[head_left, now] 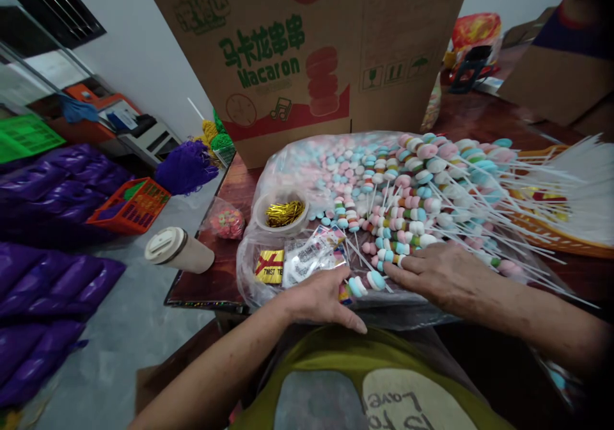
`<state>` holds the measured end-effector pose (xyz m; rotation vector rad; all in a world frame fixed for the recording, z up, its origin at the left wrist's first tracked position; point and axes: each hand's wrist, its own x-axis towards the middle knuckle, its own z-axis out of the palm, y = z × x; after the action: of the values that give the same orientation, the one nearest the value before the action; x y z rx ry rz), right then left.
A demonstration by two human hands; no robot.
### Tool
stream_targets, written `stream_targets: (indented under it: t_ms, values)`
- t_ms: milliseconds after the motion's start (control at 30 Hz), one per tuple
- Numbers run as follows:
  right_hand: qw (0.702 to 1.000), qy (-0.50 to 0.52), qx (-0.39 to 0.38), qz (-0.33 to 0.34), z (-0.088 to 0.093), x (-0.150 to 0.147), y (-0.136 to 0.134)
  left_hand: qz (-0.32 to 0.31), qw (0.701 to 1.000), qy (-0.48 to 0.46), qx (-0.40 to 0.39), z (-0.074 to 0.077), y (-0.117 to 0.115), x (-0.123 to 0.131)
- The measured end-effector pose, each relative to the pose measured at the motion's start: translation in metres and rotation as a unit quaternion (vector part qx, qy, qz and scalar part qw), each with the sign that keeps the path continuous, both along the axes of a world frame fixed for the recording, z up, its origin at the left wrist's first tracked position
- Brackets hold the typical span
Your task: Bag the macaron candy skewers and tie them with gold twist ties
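My left hand [322,299] rests at the near edge of the plastic sheet [268,295], fingers curled around a candy skewer [365,283] with pastel discs. My right hand [434,273] lies flat with fingers stretched out, fingertips touching the near end of the pile of macaron candy skewers [422,193]. The skewers are white sticks threaded with pink, blue, white and green discs. Small printed bags [309,257] lie just left of my left hand. A white bowl of gold twist ties [284,214] stands behind them, beside a gold twist-tie packet [269,266].
A large "Macaron" cardboard box [307,52] stands behind the pile. A lidded paper cup [177,249] lies on its side at the table's left edge. Bare white sticks [575,180] fan out at right. Purple bags [52,276] and an orange basket [129,205] are on the floor at left.
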<state>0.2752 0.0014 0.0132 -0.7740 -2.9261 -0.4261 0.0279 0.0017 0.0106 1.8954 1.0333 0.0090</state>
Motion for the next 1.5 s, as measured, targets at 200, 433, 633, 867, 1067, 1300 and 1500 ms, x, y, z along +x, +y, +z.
stream_targets:
  t_ms: [200, 433, 633, 867, 1067, 1300, 1500]
  values:
    - [0.998, -0.006, 0.017, 0.061, 0.004, -0.008, -0.002, -0.081, 0.986, -0.123, -0.081, -0.002, 0.007, 0.010]
    - [0.999, 0.001, -0.041, 0.004, -0.023, -0.008, 0.000, 0.007, 0.985, -0.112, -0.128, -0.019, 0.023, -0.003]
    - [0.999, 0.024, -0.039, -0.023, -0.028, -0.010, -0.001, -0.088, 0.980, 0.179, 0.003, -0.005, 0.028, -0.027]
    - [0.988, 0.011, -0.146, -0.047, -0.021, -0.013, -0.001, -0.025, 0.971, 0.219, 0.095, -0.006, 0.012, -0.014]
    - [0.924, 0.028, -0.352, -0.146, 0.002, -0.018, 0.000, 0.020, 0.939, 0.298, 0.170, -0.002, 0.003, 0.001]
    - [0.824, 0.037, -0.533, -0.188, 0.014, -0.025, 0.002, 0.048, 0.941, 0.286, 0.175, -0.015, -0.002, 0.010]
    - [0.771, 0.048, -0.613, -0.167, 0.012, -0.021, 0.014, 0.008, 0.952, 0.241, 0.187, -0.019, -0.001, 0.008]
